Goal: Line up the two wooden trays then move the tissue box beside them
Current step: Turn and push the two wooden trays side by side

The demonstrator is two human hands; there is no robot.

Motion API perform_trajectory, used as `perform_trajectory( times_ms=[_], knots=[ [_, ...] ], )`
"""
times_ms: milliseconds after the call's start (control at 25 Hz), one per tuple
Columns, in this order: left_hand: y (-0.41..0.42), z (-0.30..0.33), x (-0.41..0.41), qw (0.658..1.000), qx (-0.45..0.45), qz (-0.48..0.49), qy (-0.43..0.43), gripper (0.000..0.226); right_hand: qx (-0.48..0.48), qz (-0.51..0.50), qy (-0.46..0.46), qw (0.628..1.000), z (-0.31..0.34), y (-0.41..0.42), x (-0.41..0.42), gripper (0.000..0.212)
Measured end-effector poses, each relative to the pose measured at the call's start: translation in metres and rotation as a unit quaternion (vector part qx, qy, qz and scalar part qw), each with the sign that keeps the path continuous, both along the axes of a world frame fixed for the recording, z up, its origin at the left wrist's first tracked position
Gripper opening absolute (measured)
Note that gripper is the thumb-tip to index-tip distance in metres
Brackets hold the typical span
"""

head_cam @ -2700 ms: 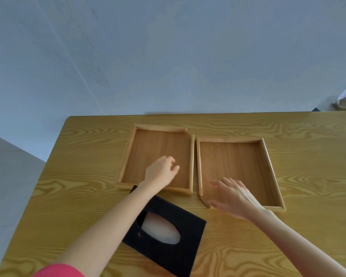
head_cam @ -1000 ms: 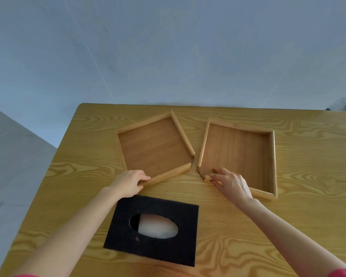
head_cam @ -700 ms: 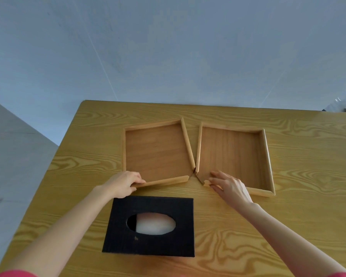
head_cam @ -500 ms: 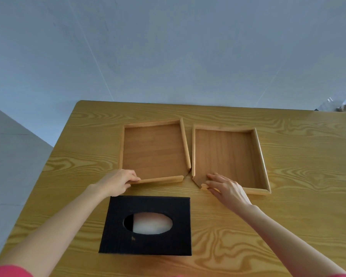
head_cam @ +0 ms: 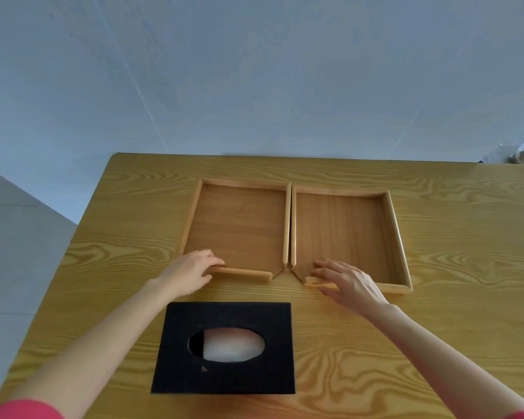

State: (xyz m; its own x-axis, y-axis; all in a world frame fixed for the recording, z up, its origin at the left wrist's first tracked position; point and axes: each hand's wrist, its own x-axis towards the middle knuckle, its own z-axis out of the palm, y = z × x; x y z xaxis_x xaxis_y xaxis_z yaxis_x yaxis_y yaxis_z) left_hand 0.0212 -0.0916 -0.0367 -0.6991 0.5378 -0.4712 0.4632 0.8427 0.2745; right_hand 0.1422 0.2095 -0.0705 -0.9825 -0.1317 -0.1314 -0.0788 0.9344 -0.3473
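Pinching the near rail of the left tray (head_cam: 239,228) with my left hand (head_cam: 188,275), I rest my right hand (head_cam: 350,282) open, fingers spread, on the right tray (head_cam: 342,231)'s near rail. Both trays sit side by side on the table (head_cam: 451,313), inner walls touching; the black tissue box (head_cam: 224,347) lies just nearer me, apart from them.

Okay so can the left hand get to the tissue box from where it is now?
Probably yes. The left hand rests on the left tray's front rim, and the tissue box lies just nearer the person, with only bare table between.
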Motion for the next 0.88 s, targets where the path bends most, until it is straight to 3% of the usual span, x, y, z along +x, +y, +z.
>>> perform_trajectory(
  times_ms=[200,360,880],
  knots=[
    [0.032,-0.017,0.007,1.0,-0.013,-0.027,-0.007,0.053,0.061,-0.055,-0.03,0.996,-0.004,0.011,0.007,0.063],
    [0.035,-0.024,0.007,0.998,-0.028,-0.017,-0.045,0.055,0.05,-0.051,-0.087,0.994,-0.004,0.019,0.002,0.058],
    [0.059,-0.026,-0.041,0.997,-0.031,-0.001,-0.065,0.055,0.062,-0.033,-0.124,0.99,-0.004,0.041,-0.062,0.057]
  ],
)
